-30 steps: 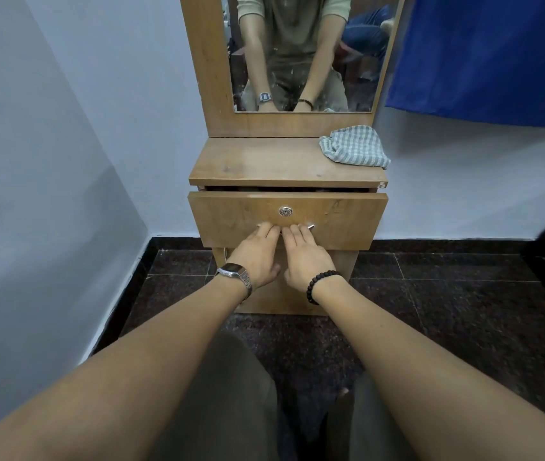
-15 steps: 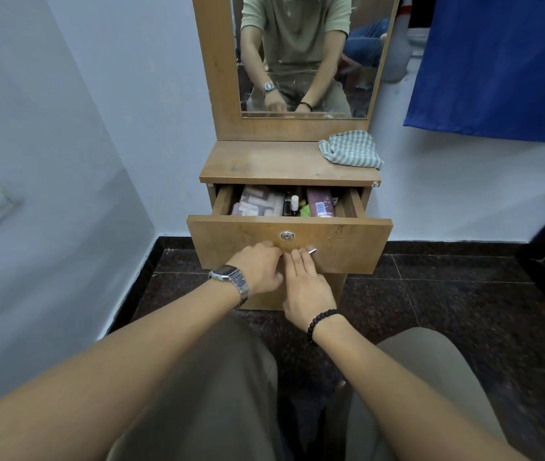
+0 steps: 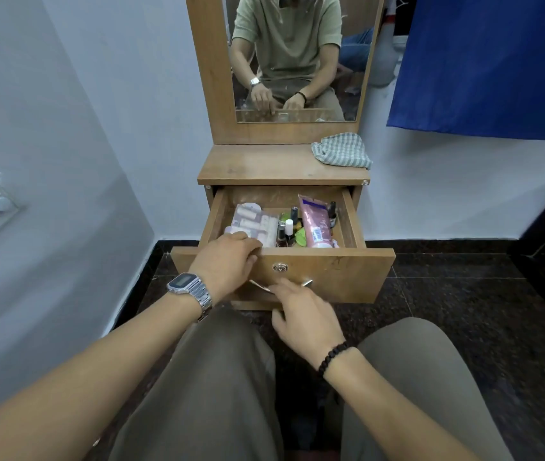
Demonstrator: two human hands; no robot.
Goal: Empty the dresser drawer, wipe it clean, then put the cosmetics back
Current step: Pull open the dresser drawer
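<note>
Drawer point(image 3: 337, 271) pulled out, cosmetics point(image 3: 284, 224) lying inside just beyond the left hand point(image 3: 227, 261), whose curled fingers rest over the front edge, gripping nothing visible. Right hand point(image 3: 304, 314) below the handle point(image 3: 306, 283), fingers loosely bent, empty. Checked cloth point(image 3: 340, 150) on the worktop point(image 3: 264, 168) beyond both.

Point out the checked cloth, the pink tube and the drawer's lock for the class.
checked cloth point(image 3: 340, 150): head view, middle of the crumpled fabric.
pink tube point(image 3: 316, 222): head view, middle of its body.
drawer's lock point(image 3: 279, 268): head view, round metal face.
</note>
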